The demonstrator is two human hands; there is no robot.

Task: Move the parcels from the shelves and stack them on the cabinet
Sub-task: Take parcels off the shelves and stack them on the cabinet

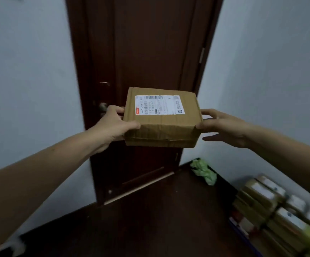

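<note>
The left hand (111,125) grasped the left end of a brown cardboard parcel (161,127), thumb curled over its top edge and fingers behind its side, just in front of the handle (103,106) of a dark wooden door (150,43). The parcel was held in the air between the 2 hands, roughly level, with 1 white shipping label (159,104) facing up. The right hand (224,127) lay unclenched against the parcel's right end with nearly straight fingers, above a crumpled green bag (203,171) in the floor corner and a blurred pile of other parcels (272,206) at the lower right.
</note>
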